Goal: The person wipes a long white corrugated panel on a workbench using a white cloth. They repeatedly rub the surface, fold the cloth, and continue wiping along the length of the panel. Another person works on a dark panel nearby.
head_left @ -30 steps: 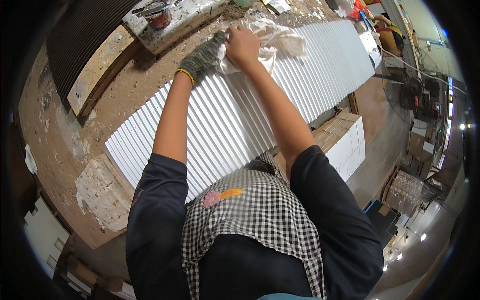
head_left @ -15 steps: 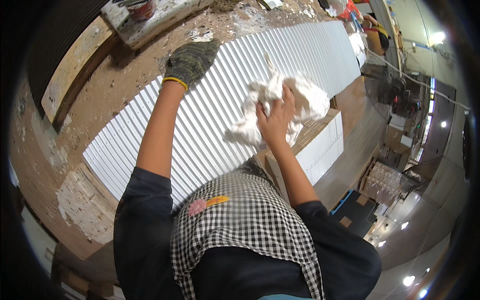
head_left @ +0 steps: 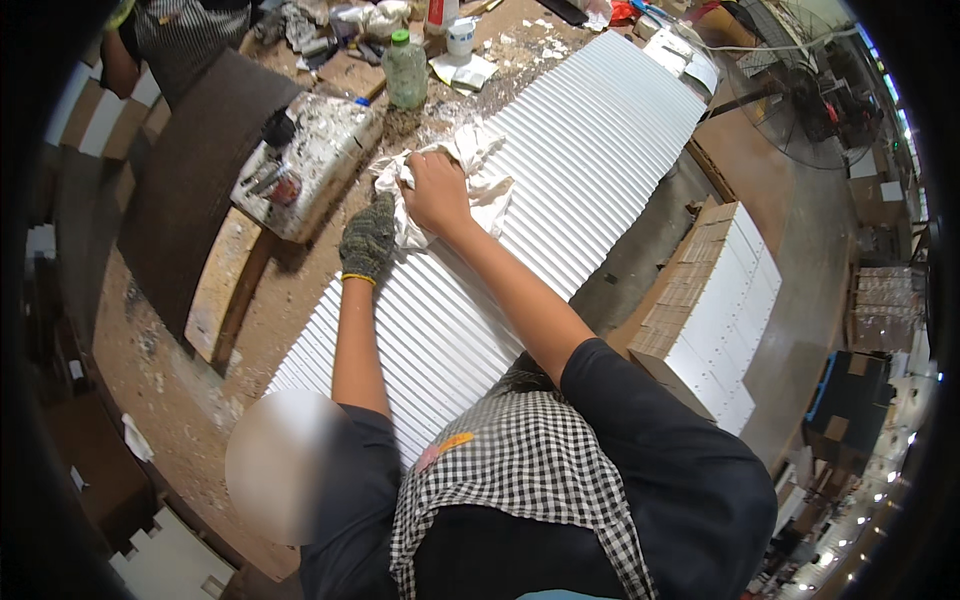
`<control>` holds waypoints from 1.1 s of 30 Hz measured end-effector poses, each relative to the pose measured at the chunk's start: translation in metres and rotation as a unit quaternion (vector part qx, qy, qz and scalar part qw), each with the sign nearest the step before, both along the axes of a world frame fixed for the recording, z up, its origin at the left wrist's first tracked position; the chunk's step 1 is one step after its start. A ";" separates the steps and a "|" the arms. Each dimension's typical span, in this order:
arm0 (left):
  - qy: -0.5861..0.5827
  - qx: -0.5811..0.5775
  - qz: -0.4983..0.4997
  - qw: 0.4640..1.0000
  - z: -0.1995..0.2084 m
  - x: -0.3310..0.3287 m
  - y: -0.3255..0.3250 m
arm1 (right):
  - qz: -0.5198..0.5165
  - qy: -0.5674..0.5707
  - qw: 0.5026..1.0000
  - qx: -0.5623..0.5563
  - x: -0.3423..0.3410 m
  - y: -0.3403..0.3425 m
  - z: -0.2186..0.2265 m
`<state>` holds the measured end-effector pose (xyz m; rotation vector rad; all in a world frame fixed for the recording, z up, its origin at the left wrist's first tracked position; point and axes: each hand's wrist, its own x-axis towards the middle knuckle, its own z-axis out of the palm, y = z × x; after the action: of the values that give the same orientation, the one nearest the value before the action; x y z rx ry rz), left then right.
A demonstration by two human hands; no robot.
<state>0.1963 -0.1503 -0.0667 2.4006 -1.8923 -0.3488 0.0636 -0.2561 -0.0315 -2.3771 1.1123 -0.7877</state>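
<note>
A long white ribbed panel (head_left: 590, 150) slants across the table, from beside my apron to the far right. My left hand (head_left: 368, 238), in a dark grey-green knitted glove with a yellow cuff, holds the panel's left edge, its fingertips partly covered by cloth. Bare and closed, my right hand (head_left: 437, 192) presses a crumpled white cloth (head_left: 487, 190) onto the ribs by that same edge. The cloth spreads around the hand and touches the glove. My right forearm crosses over the panel.
Beyond the left edge lie a paint-spattered block (head_left: 325, 150) with small tools and a curved wooden piece (head_left: 225, 280). A green-capped bottle (head_left: 405, 75) and a white cup (head_left: 461, 38) stand farther back. Stacked white boards (head_left: 715, 300) are at right, near a fan (head_left: 805, 95). Another person (head_left: 190, 40) stands far left.
My right hand has carried the cloth leftward across the ribs to the far left edge, beside my gloved hand. The view has shifted, showing more of the table's far side.
</note>
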 end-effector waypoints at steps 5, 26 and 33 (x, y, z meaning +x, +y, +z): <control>0.018 -0.276 0.028 0.961 -0.022 0.018 0.019 | -0.043 -0.297 0.922 0.246 -0.018 0.000 0.028; 0.023 -0.072 0.059 0.995 0.022 -0.009 0.003 | -0.202 0.376 0.899 0.100 -0.359 -0.023 0.079; -0.030 -0.127 -0.006 0.991 -0.007 0.013 -0.035 | -0.205 0.299 0.932 0.018 -0.365 -0.032 0.196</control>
<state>0.2097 -0.1854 -0.0739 2.2561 -1.8469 -0.0324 -0.3016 -0.2880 0.1646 -2.4479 1.8864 -0.1310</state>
